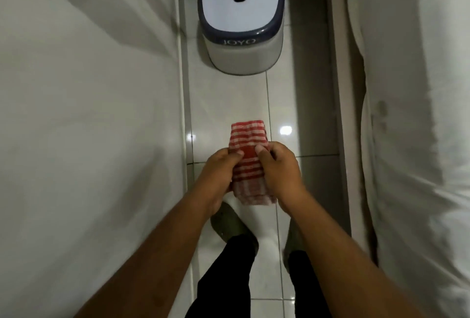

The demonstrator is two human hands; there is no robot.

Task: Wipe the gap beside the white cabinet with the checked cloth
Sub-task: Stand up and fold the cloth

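Your left hand (218,177) and right hand (277,172) both clamp the folded checked cloth (248,162) above the tiled floor (254,98), near the lidded bin (241,17).

Cloth (248,160) red-white checked; stool (241,16) white, navy rim; floor tiles (229,98) white.

Light: dim, overhead | Glare: two spots on floor tiles (284,104) | Blur: soft edges | Distortion: wide-angle bowing
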